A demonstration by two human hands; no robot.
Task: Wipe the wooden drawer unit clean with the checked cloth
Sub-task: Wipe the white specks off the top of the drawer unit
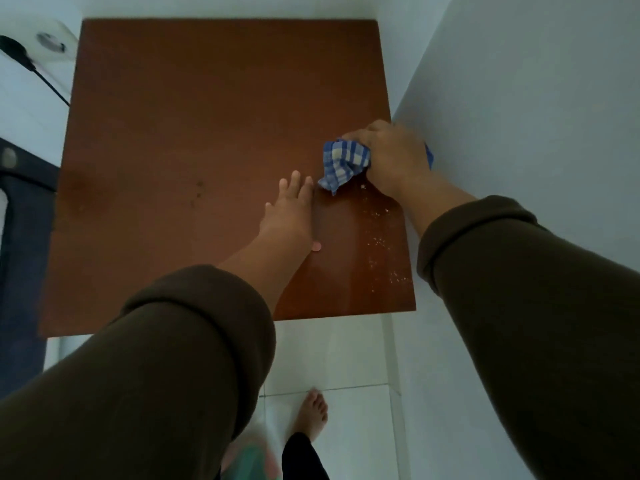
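Right hand [391,157] fingers [353,136] bunch checked cloth [343,162] on drawer unit [207,133].

Dark olive-brown sleeves [180,358] — thick rolled cuffs — black trouser leg [304,459]

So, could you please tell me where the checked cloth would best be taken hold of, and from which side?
Probably the loose corner of the checked cloth, pinched from the left. The right hand already bunches the rest against the wall, while that flap trails free on the wooden top beside the left hand.
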